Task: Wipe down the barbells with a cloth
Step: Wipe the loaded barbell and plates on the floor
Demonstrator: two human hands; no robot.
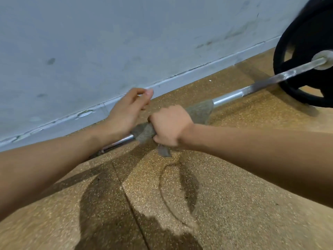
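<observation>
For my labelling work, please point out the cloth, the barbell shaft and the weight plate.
cloth [199, 110]: head view, end wrapped round the shaft.
barbell shaft [232, 95]: head view, bare shiny stretch.
weight plate [306, 33]: head view, black face.

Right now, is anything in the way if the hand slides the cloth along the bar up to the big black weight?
Nothing visible blocks it. The right hand grips the grey cloth wrapped around the bar, and the bare shaft runs clear up to the black weight plate. The left hand hovers beside it, holding nothing.
</observation>
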